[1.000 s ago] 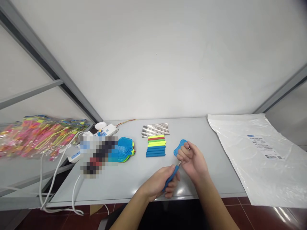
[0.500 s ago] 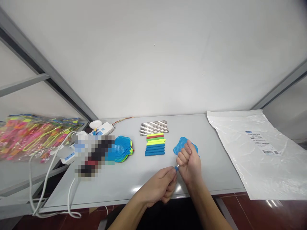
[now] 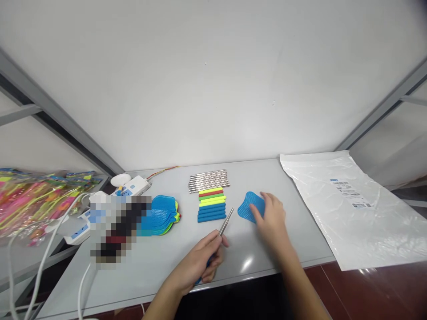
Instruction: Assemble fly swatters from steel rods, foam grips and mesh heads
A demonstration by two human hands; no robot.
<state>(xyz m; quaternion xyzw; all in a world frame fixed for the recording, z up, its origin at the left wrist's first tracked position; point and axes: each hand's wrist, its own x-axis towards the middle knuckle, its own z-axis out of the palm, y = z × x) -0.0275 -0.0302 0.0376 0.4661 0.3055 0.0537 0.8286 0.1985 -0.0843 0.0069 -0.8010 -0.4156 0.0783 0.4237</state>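
Observation:
A metal rod (image 3: pixel 227 222) with a blue handle grip is wrapped in my left hand (image 3: pixel 203 260), near the table's front edge. Its bare metal end points up and away from me, while the fingers hide most of the grip. To the right, my right hand (image 3: pixel 271 218) has its thumb and fingers closed on the right side of a blue mesh fly swatter head (image 3: pixel 247 208). Rod and head are apart. Between and beyond the hands lies a row of blue handle grips (image 3: pixel 211 213), with yellow, green and red ones above and several metal rods (image 3: pixel 208 180) behind.
On the left rest stacked fly swatter heads (image 3: pixel 163 212), a pixelated patch (image 3: pixel 123 231) and white power strips (image 3: pixel 135 189) with cables. Bagged colourful items (image 3: pixel 43 200) lie at far left. A large white plastic mailer (image 3: pixel 333 209) covers the table's right side. A wall (image 3: pixel 207 111) stands behind.
My hands have come apart. The left has moved left and down with the rod, whose metal end now shows. My right hand has let go of the rod and taken the blue swatter head.

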